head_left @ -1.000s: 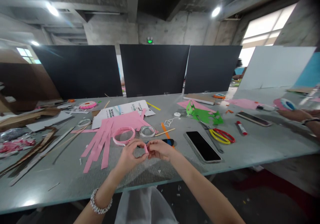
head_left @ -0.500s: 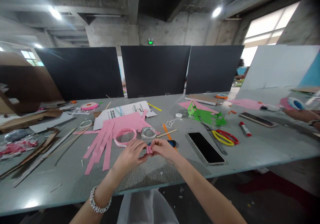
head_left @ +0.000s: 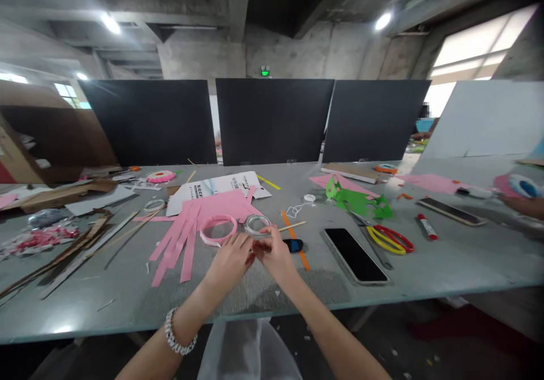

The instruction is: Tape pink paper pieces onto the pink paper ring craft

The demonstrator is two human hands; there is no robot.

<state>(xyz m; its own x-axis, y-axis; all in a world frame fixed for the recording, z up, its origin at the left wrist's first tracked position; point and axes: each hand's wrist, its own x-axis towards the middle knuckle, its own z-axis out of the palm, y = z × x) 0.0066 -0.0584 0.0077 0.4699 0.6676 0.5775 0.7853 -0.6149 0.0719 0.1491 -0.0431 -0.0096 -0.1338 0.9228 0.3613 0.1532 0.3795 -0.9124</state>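
Note:
My left hand [head_left: 230, 257], a beaded bracelet at its wrist, is closed with its fingertips against those of my right hand [head_left: 274, 252]. Both pinch a small folded pink paper piece, now almost wholly hidden by the fingers. Just beyond my left hand lies a pink paper-wrapped ring [head_left: 204, 234]. A roll of clear tape [head_left: 248, 228] sits beside it, close to my right fingers. Behind these spreads a pink paper sheet [head_left: 221, 203], cut into strips at its left. An orange strip [head_left: 305, 260] and a small dark object [head_left: 294, 246] are right of my right hand.
On the right lie a phone [head_left: 356, 258], scissors with red and yellow handles [head_left: 387, 246], green cut paper [head_left: 361, 203] and a red-capped marker [head_left: 427, 227]. Brown strips [head_left: 76, 244] cover the left. Black panels [head_left: 274, 119] stand behind. Another person's hand [head_left: 521, 203] is at far right.
My hands have drawn closer and turned, so the pink paper piece between them is now covered. The whole view has shifted slightly. At far right, the other person's hand and its ring moved toward the edge.

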